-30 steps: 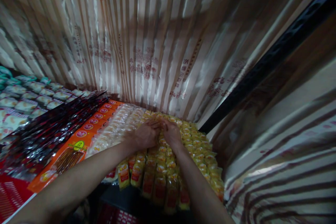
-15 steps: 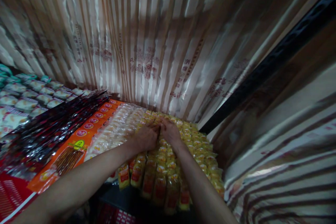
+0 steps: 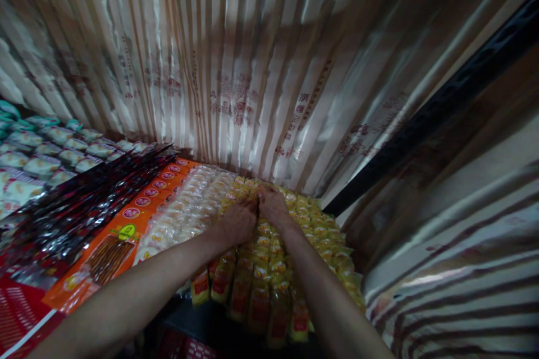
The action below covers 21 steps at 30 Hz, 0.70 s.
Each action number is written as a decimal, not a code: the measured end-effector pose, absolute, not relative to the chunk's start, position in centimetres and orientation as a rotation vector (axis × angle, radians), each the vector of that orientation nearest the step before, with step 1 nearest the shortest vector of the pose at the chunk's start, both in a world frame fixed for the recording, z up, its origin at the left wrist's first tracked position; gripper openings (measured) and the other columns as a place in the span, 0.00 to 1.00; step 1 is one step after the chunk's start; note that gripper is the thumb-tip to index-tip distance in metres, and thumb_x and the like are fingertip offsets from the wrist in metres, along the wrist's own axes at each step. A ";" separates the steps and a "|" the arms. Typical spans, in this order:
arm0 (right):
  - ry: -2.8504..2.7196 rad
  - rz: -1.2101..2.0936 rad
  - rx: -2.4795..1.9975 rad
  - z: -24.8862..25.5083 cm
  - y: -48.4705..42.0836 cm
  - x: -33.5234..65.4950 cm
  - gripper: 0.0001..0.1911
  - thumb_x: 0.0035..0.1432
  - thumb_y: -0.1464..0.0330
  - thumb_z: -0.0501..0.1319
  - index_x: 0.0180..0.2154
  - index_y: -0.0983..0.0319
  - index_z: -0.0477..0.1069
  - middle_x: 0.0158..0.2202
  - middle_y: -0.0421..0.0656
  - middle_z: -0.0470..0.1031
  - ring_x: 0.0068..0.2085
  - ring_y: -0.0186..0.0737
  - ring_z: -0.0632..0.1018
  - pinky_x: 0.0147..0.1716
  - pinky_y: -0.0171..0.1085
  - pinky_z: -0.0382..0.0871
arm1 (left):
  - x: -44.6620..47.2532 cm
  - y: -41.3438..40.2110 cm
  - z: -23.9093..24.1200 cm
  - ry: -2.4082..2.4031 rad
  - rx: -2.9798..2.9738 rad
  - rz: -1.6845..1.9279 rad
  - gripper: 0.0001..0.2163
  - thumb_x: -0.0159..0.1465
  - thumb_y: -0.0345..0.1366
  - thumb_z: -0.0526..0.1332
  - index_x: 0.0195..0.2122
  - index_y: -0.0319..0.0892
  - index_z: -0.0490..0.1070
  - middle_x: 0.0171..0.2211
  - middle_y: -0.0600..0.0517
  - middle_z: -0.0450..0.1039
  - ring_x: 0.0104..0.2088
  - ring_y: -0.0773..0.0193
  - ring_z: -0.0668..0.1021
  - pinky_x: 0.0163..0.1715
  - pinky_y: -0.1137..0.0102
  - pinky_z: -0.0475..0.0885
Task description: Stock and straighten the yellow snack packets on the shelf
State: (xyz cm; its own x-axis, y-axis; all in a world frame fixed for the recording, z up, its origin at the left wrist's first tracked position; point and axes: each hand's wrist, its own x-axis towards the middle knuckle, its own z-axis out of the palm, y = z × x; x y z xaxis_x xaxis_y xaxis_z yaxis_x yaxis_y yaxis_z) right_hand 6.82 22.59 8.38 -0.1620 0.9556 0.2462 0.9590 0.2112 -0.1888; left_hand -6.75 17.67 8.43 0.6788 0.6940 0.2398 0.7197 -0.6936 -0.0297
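Rows of small yellow snack packets (image 3: 320, 233) with red labels lie overlapped on a low display in front of me. My left hand (image 3: 239, 220) and my right hand (image 3: 273, 206) rest side by side on the far rows of those packets, fingers curled down and pressed onto them. What the fingertips pinch is hidden under the hands. Both forearms reach in from the bottom of the view.
Pale clear packets (image 3: 189, 207) lie left of the yellow ones, then orange packs (image 3: 122, 235), dark red strips (image 3: 80, 202) and green-white packs (image 3: 46, 151). A striped shiny curtain (image 3: 236, 67) hangs behind. A dark rail (image 3: 421, 112) and striped cloth (image 3: 455, 269) close the right.
Both hands have edged slightly farther along the yellow packets toward the curtain, staying together. The view has shifted a little.
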 end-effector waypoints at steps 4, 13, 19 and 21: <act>-2.087 -0.062 -1.865 8.3 23.1 7.7 0.22 0.59 0.71 0.49 0.54 0.61 0.65 0.42 0.49 0.75 0.46 0.43 0.72 0.45 0.38 0.63 | -6.7 17.7 8.4 -1.161 -2.760 -0.322 0.14 0.57 0.29 0.55 0.41 0.31 0.74 0.42 0.39 0.74 0.46 0.55 0.74 0.53 0.64 0.60; -2.043 -0.041 -1.907 7.2 24.8 7.4 0.23 0.52 0.74 0.53 0.50 0.60 0.69 0.38 0.46 0.76 0.42 0.40 0.74 0.43 0.36 0.64 | -6.8 17.8 8.1 -1.176 -2.770 -0.334 0.14 0.58 0.28 0.53 0.42 0.32 0.74 0.42 0.39 0.74 0.45 0.55 0.74 0.53 0.61 0.59; -2.040 0.020 -1.842 7.4 24.3 7.4 0.22 0.53 0.75 0.52 0.49 0.61 0.70 0.39 0.46 0.77 0.46 0.43 0.72 0.46 0.39 0.63 | -6.5 17.7 8.1 -1.207 -2.790 -0.326 0.15 0.58 0.28 0.53 0.42 0.29 0.73 0.42 0.37 0.74 0.46 0.53 0.73 0.53 0.60 0.59; -2.022 0.032 -1.808 7.7 23.8 7.6 0.23 0.53 0.75 0.51 0.51 0.61 0.69 0.41 0.46 0.77 0.49 0.43 0.71 0.48 0.40 0.62 | -6.5 17.7 8.2 -1.209 -2.794 -0.326 0.15 0.57 0.28 0.53 0.41 0.29 0.73 0.43 0.36 0.73 0.46 0.52 0.73 0.53 0.60 0.58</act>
